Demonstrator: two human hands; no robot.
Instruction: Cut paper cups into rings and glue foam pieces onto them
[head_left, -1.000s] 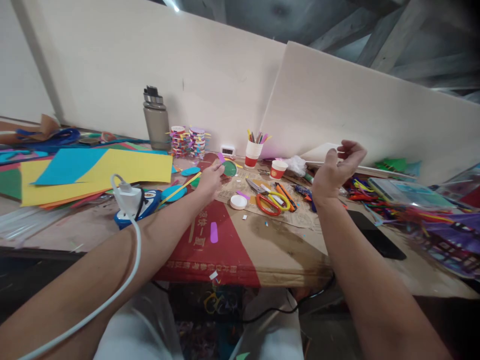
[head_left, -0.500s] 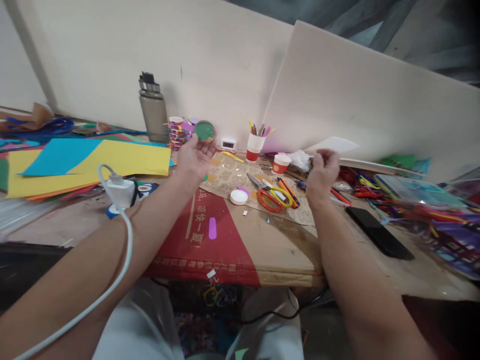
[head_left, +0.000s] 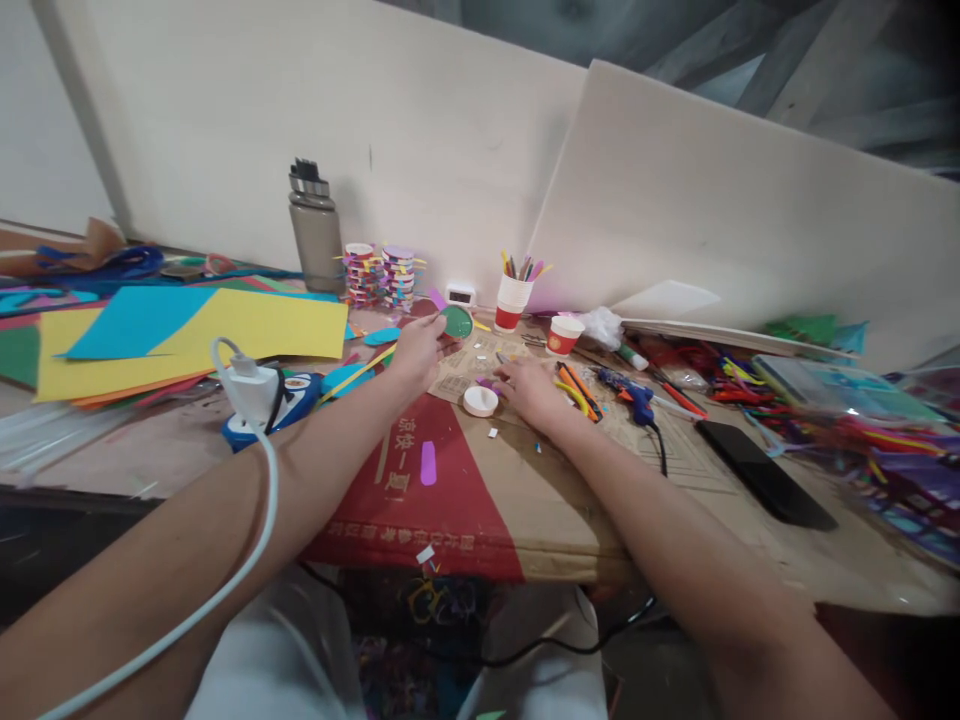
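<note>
My left hand (head_left: 417,354) pinches the edge of a green round disc (head_left: 457,322) with a thin paler rim, raised over the middle of the workspace. My right hand (head_left: 529,390) reaches low across the paper, fingers bent and somewhat apart, with nothing visible in them. Beside its fingertips lie a white round lid (head_left: 480,401) and a small purple piece, partly covered. The hand hides most of the scissors; part of a yellow handle (head_left: 573,398) shows past it. Orange pens (head_left: 580,390) lie to its right.
A tall bottle (head_left: 314,230) and two decorated cup stacks (head_left: 398,277) stand at the back left. A cup of pens (head_left: 513,300) and a small red-white cup (head_left: 565,335) are behind my hands. A glue gun (head_left: 637,398) and a phone (head_left: 765,475) lie right; a plug's cable crosses my left forearm.
My left hand has brought the green disc down and to the right. My right hand has moved left and down from the back right to beside the white lid, over the scissors.
</note>
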